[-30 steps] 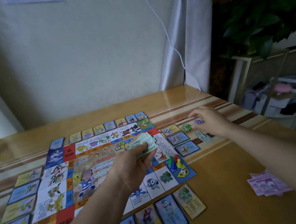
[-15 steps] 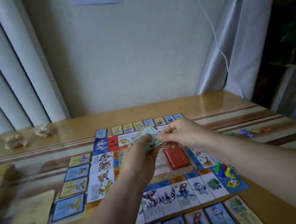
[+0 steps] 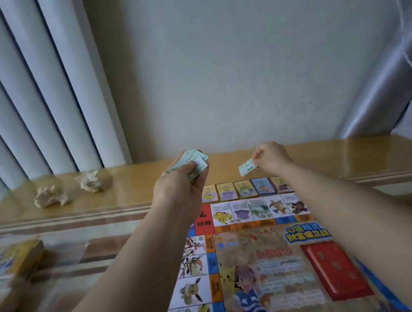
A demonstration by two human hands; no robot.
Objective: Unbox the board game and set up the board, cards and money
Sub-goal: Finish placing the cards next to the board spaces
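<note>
With the left hand gripping the stack of notes, the right hand pinches one note and should lay it flat on the table beyond the cards.

game board on table, card row behind it, paper balls far left

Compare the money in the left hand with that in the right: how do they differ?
The left hand grips a wad of notes; the right hand pinches a single note. The wad is wrapped by fingers and thumb; the single note is held by one end. Both are pale green, held above the table.
</note>
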